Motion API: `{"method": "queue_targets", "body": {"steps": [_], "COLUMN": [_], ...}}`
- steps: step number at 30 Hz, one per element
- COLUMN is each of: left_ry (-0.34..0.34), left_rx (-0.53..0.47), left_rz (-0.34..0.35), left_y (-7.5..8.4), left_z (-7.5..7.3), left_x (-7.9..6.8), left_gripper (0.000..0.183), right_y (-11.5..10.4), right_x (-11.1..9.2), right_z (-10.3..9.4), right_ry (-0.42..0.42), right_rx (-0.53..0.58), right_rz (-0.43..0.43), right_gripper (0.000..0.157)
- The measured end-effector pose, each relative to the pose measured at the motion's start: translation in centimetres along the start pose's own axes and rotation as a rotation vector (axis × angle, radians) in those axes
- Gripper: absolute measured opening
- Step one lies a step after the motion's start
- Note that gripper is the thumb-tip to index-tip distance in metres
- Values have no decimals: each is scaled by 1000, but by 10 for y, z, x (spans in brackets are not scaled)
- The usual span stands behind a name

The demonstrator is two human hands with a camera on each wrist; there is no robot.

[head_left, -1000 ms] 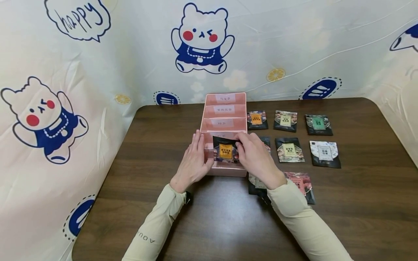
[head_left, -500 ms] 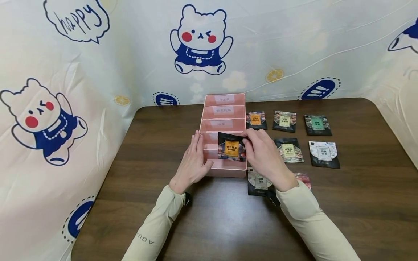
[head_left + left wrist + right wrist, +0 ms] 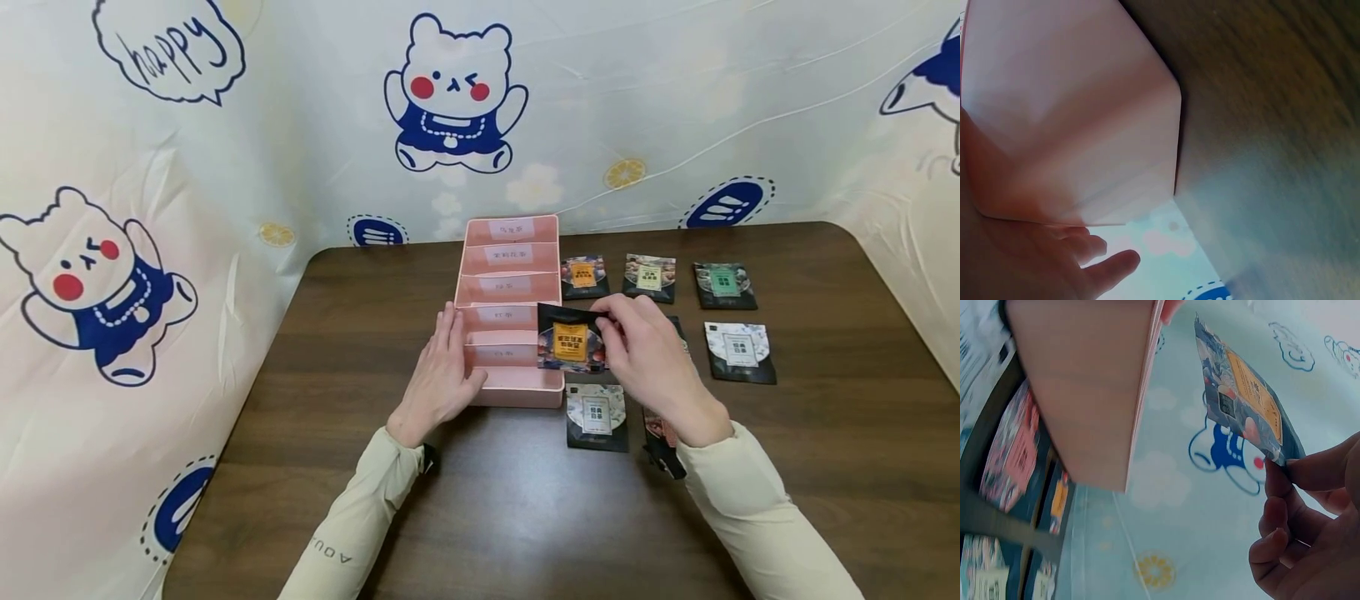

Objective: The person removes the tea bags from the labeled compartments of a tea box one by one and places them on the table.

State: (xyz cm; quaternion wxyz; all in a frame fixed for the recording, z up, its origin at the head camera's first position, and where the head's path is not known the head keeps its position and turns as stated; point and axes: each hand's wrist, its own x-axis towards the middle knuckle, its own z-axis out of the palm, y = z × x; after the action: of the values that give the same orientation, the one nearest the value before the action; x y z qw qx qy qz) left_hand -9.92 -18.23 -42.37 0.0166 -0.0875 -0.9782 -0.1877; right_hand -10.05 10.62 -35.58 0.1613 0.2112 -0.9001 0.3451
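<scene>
A pink divided box [image 3: 525,398] with labelled dividers stands on the table. My left hand [image 3: 437,371] rests along its left side near the front, fingers straight. In the left wrist view, the box wall [image 3: 1085,125] lies beside that hand. My right hand [image 3: 656,362] pinches the right edge of a black tea sachet [image 3: 570,340] with an orange label, between thumb and fingers. The sachet hangs over the right rim of the box, toward its front. The right wrist view shows the sachet [image 3: 1241,387] tilted in the air, apart from the box wall [image 3: 1085,381].
Several tea sachets lie right of the box: orange-labelled [image 3: 585,277], pale yellow-labelled [image 3: 650,278], green-labelled [image 3: 725,286] and white-labelled [image 3: 740,352]. Another sachet [image 3: 596,417] lies at the box's front right corner. A reddish one [image 3: 660,427] is mostly hidden beneath the right arm. A printed curtain hangs behind.
My right hand has moved right with the orange-labelled sachet, from above the box's front compartments to its right rim. The left hand stays at the box's side.
</scene>
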Motion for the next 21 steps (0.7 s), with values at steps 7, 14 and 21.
{"method": "queue_targets", "body": {"steps": [7, 14, 21], "left_ry": [12, 14, 33], "left_rx": [6, 0, 9], "left_rz": [-1, 0, 11], "left_y": [0, -1, -1], "left_z": [2, 2, 2], "left_x": [0, 0, 1], "left_gripper": [86, 87, 87], "right_y": [17, 34, 55], "right_x": [-9, -21, -36], "right_z": [-23, -43, -61], "right_ry": [18, 1, -3], "right_rx": [-37, -70, -112], "right_rz": [26, 68, 67], "right_gripper": [15, 14, 14]}}
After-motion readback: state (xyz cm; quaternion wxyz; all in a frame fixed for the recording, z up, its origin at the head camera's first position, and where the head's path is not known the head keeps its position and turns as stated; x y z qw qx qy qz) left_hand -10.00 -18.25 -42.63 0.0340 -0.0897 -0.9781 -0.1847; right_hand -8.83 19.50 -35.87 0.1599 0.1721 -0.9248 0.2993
